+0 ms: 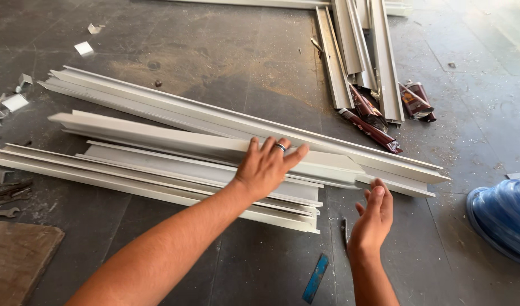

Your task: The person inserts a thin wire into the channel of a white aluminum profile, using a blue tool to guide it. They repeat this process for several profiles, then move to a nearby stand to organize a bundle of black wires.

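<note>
Nearest camera: wooden board bottom left, wrenches just above. Left hand lay flat, fingers spread, on top cream aluminium profile of floor stack; nothing gripped. Stack roughly gathered, ends uneven, not squared. Blue strip near. Right hand open, hovering off stack end. More profiles and maroon sealant tubes beyond; blue hose coil far right.

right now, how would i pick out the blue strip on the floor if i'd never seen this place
Start at the stack of long pale metal profiles lying across the dark floor, where the left hand rests. Go to their cut ends nearest the right hand, then down toward the bottom edge. The blue strip lies there alone, short, flat and the only bright blue piece among pale ones.
</note>
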